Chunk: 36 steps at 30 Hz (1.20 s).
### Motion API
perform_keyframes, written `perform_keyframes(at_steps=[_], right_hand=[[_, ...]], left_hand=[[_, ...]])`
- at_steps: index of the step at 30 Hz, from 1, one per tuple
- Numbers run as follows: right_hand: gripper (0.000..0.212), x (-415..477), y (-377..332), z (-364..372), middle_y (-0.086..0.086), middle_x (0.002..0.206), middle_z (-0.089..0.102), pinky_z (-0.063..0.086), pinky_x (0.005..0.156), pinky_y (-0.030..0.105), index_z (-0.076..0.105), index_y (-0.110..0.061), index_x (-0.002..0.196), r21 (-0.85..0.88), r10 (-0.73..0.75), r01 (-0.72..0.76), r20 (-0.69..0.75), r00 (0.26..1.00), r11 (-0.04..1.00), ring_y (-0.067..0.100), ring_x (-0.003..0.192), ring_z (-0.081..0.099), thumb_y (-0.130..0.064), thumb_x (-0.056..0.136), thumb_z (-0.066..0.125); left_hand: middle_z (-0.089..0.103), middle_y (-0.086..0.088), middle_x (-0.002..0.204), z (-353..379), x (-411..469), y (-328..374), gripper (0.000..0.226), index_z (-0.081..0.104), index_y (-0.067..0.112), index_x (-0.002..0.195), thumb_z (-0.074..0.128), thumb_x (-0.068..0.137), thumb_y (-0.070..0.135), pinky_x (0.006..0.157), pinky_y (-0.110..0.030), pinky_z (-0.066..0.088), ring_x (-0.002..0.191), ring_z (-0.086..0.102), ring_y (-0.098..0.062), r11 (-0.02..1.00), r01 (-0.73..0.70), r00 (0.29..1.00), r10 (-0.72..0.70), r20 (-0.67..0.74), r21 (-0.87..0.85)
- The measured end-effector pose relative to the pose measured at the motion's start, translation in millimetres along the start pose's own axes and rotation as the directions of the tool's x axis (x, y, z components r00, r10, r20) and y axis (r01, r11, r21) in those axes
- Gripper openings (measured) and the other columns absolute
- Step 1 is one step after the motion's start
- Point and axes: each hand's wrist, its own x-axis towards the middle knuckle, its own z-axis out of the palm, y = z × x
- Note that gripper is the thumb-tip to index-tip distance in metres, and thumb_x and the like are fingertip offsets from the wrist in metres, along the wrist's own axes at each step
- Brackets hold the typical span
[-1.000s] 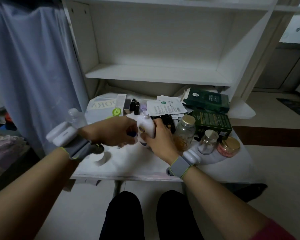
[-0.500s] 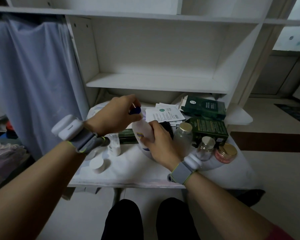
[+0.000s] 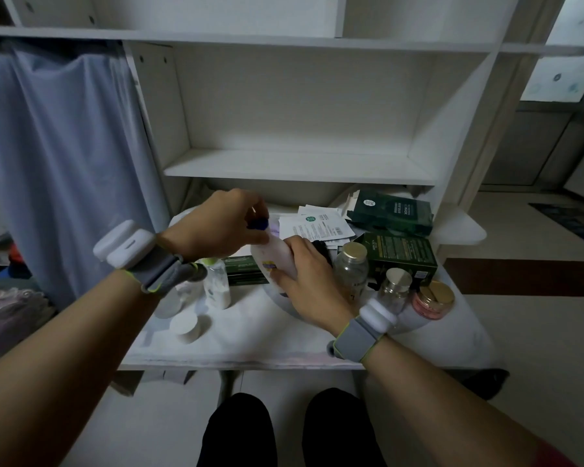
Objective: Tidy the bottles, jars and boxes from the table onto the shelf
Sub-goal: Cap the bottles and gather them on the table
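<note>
My right hand (image 3: 309, 284) grips the body of a white bottle (image 3: 273, 256), tilted over the white table (image 3: 250, 345). My left hand (image 3: 216, 227) pinches the bottle's dark blue cap (image 3: 258, 224) at its top. To the right stand a clear jar with a gold lid (image 3: 351, 264), a smaller clear jar (image 3: 393, 286) and a pink jar with a gold lid (image 3: 432, 299). Two dark green boxes (image 3: 402, 252) (image 3: 390, 212) lie behind them. A small white bottle with a green cap (image 3: 216, 284) stands left of the held bottle. The white shelf (image 3: 297, 168) above the table is bare.
Paper leaflets (image 3: 317, 224) lie at the table's back. A flat dark green box (image 3: 246, 269) sits behind the small bottle. White round lids or pots (image 3: 186, 326) rest near the front left. A blue-grey curtain (image 3: 58, 156) hangs at the left. My knees (image 3: 284, 429) are below the table edge.
Both hands have lifted the white bottle a little and tilted it; my left hand moved from the bottle's side up onto its blue cap. The view has tipped upward, showing more shelf.
</note>
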Motion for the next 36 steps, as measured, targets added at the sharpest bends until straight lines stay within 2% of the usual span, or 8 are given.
perform_keyframes(at_steps=[5,8,15,20,24,29,33,36], right_hand=[[0.028,-1,2,-4,0.008,0.116,0.051,0.046,0.084,0.045,0.048,-0.012,0.113,-0.021,-0.003,0.003,0.025,1.000,1.000,0.028,0.101,0.052,-0.024,0.091,0.060],[0.029,-1,2,-6,0.008,0.117,0.051,0.045,0.085,0.043,0.049,-0.010,0.114,-0.035,0.000,0.000,0.014,1.000,0.999,0.027,0.103,0.051,-0.025,0.091,0.060],[0.029,0,8,-7,0.008,0.116,0.051,0.046,0.083,0.045,0.049,-0.010,0.113,-0.049,0.000,0.001,0.019,1.000,0.999,0.028,0.101,0.052,-0.023,0.090,0.062],[0.028,0,11,-6,0.007,0.116,0.050,0.046,0.084,0.045,0.048,-0.011,0.112,-0.075,0.003,-0.001,0.022,1.000,0.997,0.030,0.102,0.052,-0.023,0.090,0.061],[0.028,-1,12,-5,0.007,0.116,0.050,0.047,0.082,0.045,0.049,-0.011,0.113,-0.077,-0.001,0.003,0.032,0.999,0.997,0.029,0.101,0.053,-0.023,0.091,0.061],[0.026,0,12,-5,0.006,0.115,0.050,0.046,0.083,0.046,0.048,-0.012,0.111,-0.075,-0.011,0.012,0.025,1.000,0.997,0.029,0.101,0.053,-0.023,0.091,0.061],[0.028,-2,13,-5,0.005,0.117,0.050,0.046,0.083,0.044,0.048,-0.012,0.113,-0.099,-0.016,0.018,0.021,1.000,0.995,0.028,0.102,0.052,-0.024,0.091,0.060],[0.027,-1,13,-5,0.005,0.116,0.050,0.046,0.083,0.046,0.048,-0.013,0.112,-0.120,-0.028,0.029,0.011,1.000,0.992,0.029,0.102,0.052,-0.024,0.090,0.060]], left_hand=[[0.066,0.003,0.109,-1,1,0,0.044,0.058,0.020,0.116,0.076,0.078,0.032,0.078,-0.029,0.050,0.085,0.063,-0.016,1.000,-0.015,0.997,0.016,0.070,-0.015],[0.069,-0.006,0.092,1,5,5,0.044,0.062,0.010,0.099,0.061,0.084,0.051,0.070,-0.037,0.053,0.079,0.064,-0.024,0.997,0.064,0.996,-0.066,0.065,0.030],[0.065,0.003,0.110,-6,8,9,0.033,0.059,0.022,0.116,0.069,0.085,0.022,0.087,-0.034,0.052,0.093,0.064,-0.017,0.998,-0.048,0.971,0.041,0.235,0.026],[0.070,-0.013,0.090,0,11,10,0.035,0.066,0.006,0.095,0.056,0.092,0.039,0.070,-0.036,0.053,0.080,0.065,-0.028,0.991,0.047,0.983,-0.068,0.171,0.122],[0.066,0.001,0.110,-3,12,7,0.031,0.060,0.024,0.114,0.069,0.084,0.021,0.087,-0.039,0.053,0.091,0.064,-0.018,0.998,-0.034,0.964,0.018,0.266,0.055],[0.070,-0.010,0.081,4,13,7,0.028,0.065,0.007,0.094,0.058,0.092,0.034,0.055,-0.029,0.054,0.067,0.069,-0.026,0.995,0.088,0.971,-0.095,0.218,0.043],[0.068,-0.004,0.098,3,11,6,0.019,0.063,0.013,0.105,0.066,0.088,0.021,0.061,-0.029,0.059,0.065,0.069,-0.017,0.999,0.023,0.973,-0.011,0.231,-0.049],[0.071,-0.009,0.083,6,11,5,0.028,0.064,0.006,0.094,0.060,0.091,0.034,0.051,-0.023,0.054,0.058,0.070,-0.018,0.994,0.102,0.976,-0.094,0.197,-0.032]])
